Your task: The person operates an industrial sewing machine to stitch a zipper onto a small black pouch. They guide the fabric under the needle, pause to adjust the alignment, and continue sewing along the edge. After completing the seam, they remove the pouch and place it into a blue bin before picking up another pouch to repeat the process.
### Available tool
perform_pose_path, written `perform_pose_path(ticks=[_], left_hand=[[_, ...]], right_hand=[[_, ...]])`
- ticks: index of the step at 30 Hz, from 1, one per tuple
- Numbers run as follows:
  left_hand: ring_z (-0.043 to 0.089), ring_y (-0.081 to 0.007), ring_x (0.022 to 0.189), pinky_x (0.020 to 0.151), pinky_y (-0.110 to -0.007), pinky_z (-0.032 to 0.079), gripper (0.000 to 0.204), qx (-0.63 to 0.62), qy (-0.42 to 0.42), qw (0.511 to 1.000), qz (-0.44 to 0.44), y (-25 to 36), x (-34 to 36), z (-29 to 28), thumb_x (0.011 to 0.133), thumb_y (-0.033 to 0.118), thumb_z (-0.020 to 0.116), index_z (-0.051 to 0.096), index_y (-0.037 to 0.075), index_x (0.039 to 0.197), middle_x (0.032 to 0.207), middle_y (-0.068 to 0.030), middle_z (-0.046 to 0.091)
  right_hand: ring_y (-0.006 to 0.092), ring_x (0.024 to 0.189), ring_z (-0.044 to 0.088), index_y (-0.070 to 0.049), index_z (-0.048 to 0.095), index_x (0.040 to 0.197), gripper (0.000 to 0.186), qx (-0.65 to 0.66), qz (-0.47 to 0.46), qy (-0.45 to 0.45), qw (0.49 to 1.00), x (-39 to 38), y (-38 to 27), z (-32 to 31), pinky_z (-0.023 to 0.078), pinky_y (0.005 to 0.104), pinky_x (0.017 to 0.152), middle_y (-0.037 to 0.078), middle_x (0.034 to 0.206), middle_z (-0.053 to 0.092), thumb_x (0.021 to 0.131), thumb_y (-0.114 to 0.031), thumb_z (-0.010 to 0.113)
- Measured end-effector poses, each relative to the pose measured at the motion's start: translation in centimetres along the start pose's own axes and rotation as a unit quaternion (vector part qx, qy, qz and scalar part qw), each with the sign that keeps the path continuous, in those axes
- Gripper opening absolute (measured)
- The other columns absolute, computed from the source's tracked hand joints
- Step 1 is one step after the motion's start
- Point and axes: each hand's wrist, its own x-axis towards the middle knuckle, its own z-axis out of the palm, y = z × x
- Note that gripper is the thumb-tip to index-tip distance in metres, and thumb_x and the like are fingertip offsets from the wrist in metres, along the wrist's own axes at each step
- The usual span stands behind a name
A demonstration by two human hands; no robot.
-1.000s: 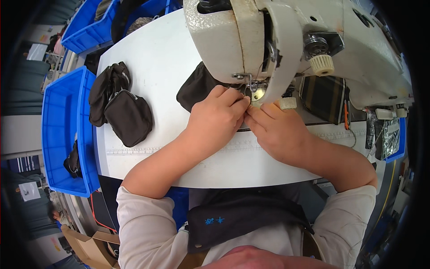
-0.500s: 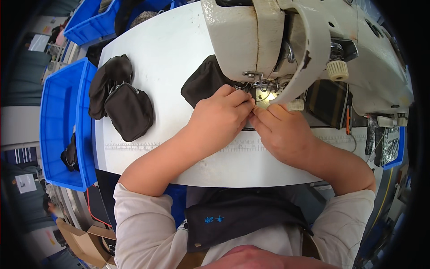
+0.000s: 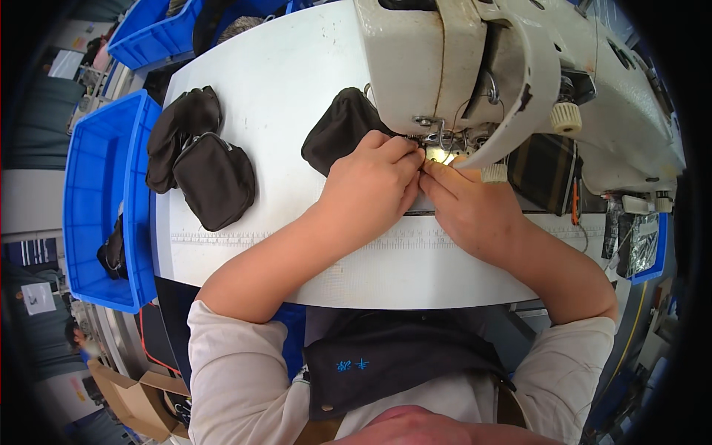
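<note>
A dark brown zippered pouch (image 3: pixel 343 132) lies on the white table, its right end reaching the needle area of the sewing machine (image 3: pixel 415 67). My left hand (image 3: pixel 374 174) is closed on the edge of that pouch, fingers pinched just left of the presser foot. Close against it, my right hand (image 3: pixel 469 204) pinches the same spot with its fingertips, in front of the lit needle plate (image 3: pixel 440 155). What lies between the right fingertips is small and mostly hidden. Two more dark pouches, the nearer one (image 3: pixel 215 182) showing a zipper, rest on the table to the left.
A blue bin (image 3: pixel 104 222) with a dark item inside stands off the table's left edge. More blue bins (image 3: pixel 152 37) are at the far left. A dark striped piece (image 3: pixel 543 172) and an orange-handled tool (image 3: pixel 575 202) lie right of the needle. A ruler strip (image 3: pixel 215 238) crosses the table.
Both hands stay pinched together at the needle area, with only a slight shift of the fingers. The machine appears slightly farther right because the view has moved a little.
</note>
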Motion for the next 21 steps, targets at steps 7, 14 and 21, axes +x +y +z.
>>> perform_pose_path(ticks=[7, 14, 21], left_hand=[[0.065, -0.0310, 0.112, 0.096, -0.039, 0.057, 0.035, -0.106, -0.034, 0.989, -0.095, -0.8, -0.6, -1.4, 0.093, 0.021, 0.072, 0.073, 0.001, 0.122, 0.136, -0.0130, 0.068], [0.065, -0.0302, 0.107, 0.091, -0.041, 0.057, 0.040, -0.040, -0.017, 0.997, -0.063, -1.1, -0.2, -2.6, 0.092, 0.021, 0.072, 0.067, 0.004, 0.128, 0.126, -0.0126, 0.066], [0.064, -0.0219, 0.101, 0.084, -0.033, 0.054, 0.038, -0.378, -0.067, 0.890, -0.247, -2.8, -0.6, -2.6, 0.086, -0.003, 0.061, 0.065, 0.007, 0.123, 0.112, -0.0065, 0.063]], right_hand=[[0.0279, 0.123, 0.063, -0.002, 0.070, 0.117, 0.041, 0.035, -0.051, 0.014, 0.998, -0.4, -0.3, 1.1, 0.057, 0.0400, 0.092, 0.011, 0.125, 0.067, 0.077, -0.009, 0.071], [0.0288, 0.128, 0.062, 0.000, 0.067, 0.129, 0.050, 0.081, -0.035, -0.035, 0.995, -0.4, -0.4, 0.8, 0.060, 0.0372, 0.092, 0.013, 0.130, 0.067, 0.080, -0.009, 0.070], [0.0275, 0.120, 0.064, 0.003, 0.068, 0.127, 0.046, 0.086, -0.035, -0.020, 0.996, -0.2, -0.6, 0.7, 0.059, 0.0361, 0.089, 0.012, 0.121, 0.066, 0.082, -0.009, 0.067]])
